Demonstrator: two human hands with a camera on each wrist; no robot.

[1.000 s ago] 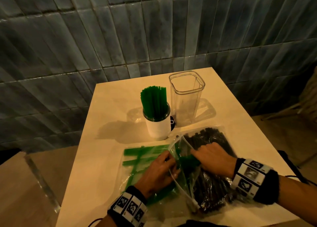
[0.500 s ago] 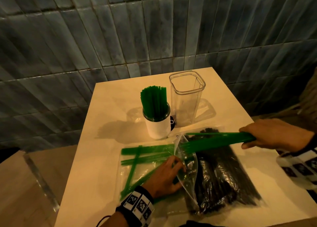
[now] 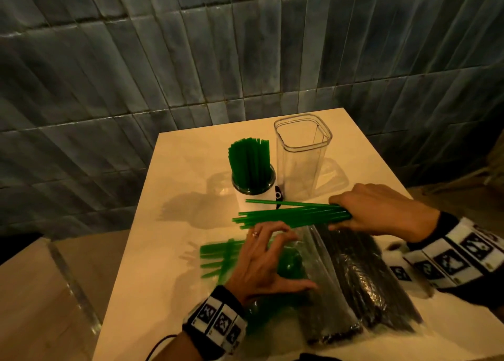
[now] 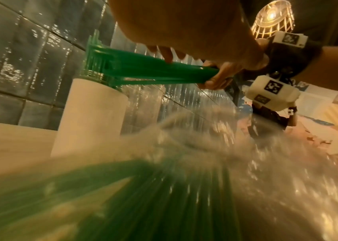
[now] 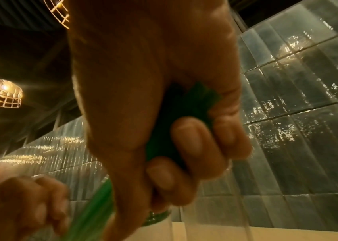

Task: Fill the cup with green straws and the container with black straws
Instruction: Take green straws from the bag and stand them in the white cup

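A white cup (image 3: 252,201) full of upright green straws (image 3: 251,164) stands mid-table, with an empty clear square container (image 3: 301,156) to its right. My right hand (image 3: 373,210) grips a horizontal bundle of green straws (image 3: 291,214) by one end, just in front of the cup; the same bundle (image 4: 153,70) shows in the left wrist view. My left hand (image 3: 261,257) hovers with spread fingers over a clear bag of green straws (image 3: 218,257). A bag of black straws (image 3: 362,287) lies to its right. In the right wrist view, fingers (image 5: 186,143) curl round the green bundle.
The small pale table (image 3: 174,224) sits against a grey-blue tiled wall (image 3: 218,60). Both bags cover its near half. A lower wooden surface (image 3: 41,292) with a clear edge lies to the left.
My right hand pulled the green bundle fully out of the bag and swung it left toward the cup. My left hand let go of the bag's mouth and lifted, fingers spread.
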